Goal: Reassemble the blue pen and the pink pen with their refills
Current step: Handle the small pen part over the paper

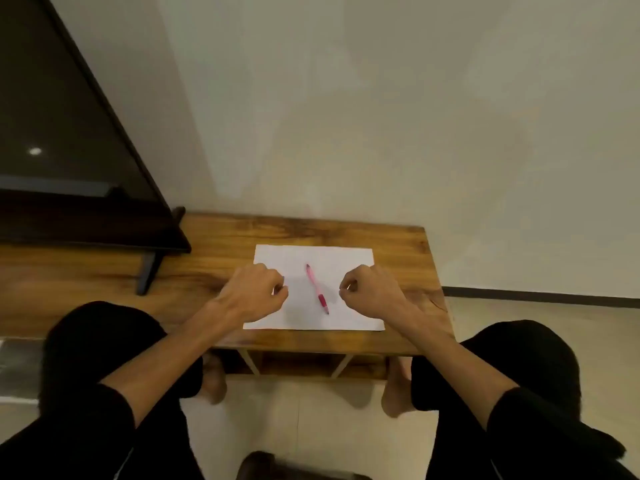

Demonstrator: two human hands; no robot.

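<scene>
A pink pen lies on a white sheet of paper, slanting from upper left to lower right with its darker pink grip toward me. My left hand rests on the sheet's left edge, fingers curled in. At the sheet's right side is my right hand, its fingers curled too. Neither hand touches the pen, and I cannot make out anything inside either fist. No blue pen shows in view.
The paper lies on a low wooden table against a pale wall. A dark screen on a stand occupies the table's left end. My knees and bare feet are below the table's front edge.
</scene>
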